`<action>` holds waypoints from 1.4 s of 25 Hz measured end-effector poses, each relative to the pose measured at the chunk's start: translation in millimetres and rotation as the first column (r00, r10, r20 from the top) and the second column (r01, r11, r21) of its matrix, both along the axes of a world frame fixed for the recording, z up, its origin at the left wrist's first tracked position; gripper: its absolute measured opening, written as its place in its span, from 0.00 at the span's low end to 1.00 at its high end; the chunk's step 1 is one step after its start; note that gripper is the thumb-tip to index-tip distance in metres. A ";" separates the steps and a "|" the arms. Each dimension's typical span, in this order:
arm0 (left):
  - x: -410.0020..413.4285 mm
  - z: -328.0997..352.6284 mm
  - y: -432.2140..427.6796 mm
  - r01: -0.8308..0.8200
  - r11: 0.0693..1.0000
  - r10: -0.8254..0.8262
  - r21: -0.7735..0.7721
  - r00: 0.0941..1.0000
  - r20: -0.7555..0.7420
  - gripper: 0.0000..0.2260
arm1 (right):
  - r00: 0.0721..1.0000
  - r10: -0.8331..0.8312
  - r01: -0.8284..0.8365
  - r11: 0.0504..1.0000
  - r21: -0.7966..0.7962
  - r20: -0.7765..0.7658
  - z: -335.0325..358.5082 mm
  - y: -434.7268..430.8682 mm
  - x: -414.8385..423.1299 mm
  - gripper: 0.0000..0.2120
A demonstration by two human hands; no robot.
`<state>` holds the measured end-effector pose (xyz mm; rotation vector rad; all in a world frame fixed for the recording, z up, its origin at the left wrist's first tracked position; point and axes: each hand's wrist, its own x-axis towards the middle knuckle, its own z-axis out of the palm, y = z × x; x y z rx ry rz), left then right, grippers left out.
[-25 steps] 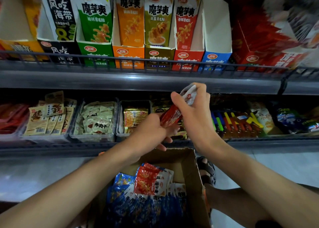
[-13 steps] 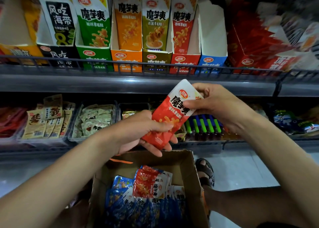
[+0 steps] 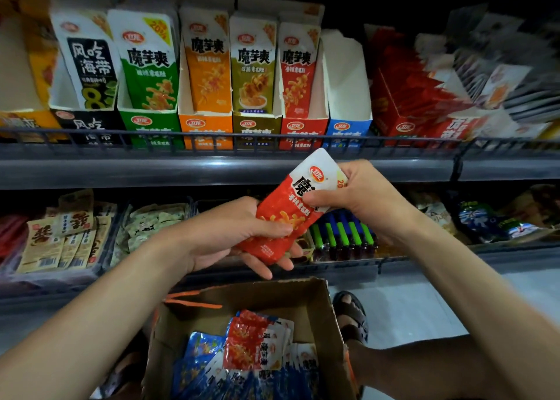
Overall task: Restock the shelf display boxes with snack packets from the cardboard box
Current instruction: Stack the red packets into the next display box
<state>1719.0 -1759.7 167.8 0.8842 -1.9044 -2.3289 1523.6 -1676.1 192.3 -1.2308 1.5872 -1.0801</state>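
The left hand (image 3: 233, 237) curls its fingers round the lower end of the red snack packets (image 3: 283, 214), held tilted below the red display box (image 3: 304, 130) and above the cardboard box (image 3: 303, 299); the right hand (image 3: 368, 201) pinches their white top between thumb and fingers

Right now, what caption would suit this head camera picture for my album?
Left hand and right hand hold a red snack packet above the cardboard box.

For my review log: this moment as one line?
left hand grips red packet | right hand pinches its top | not yet shelved | cardboard box below
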 end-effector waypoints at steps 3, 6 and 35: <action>-13.7 21.2 -7.8 -0.082 0.996 0.079 -0.029 0.993 -0.088 0.14 | 0.996 -0.079 0.082 0.987 -0.138 0.028 17.9 0.2 -11.7 0.07; -27.7 40.1 -19.1 -0.286 0.947 0.248 -0.144 0.939 -0.237 0.10 | 0.975 -0.222 0.218 0.928 -0.302 0.021 48.8 -5.6 -31.4 0.07; -83.8 18.7 -69.2 -0.225 -0.215 0.450 -0.950 0.841 -0.301 0.07 | 0.357 -0.161 -0.022 0.983 -0.180 -0.920 86.7 -179.6 -60.5 0.10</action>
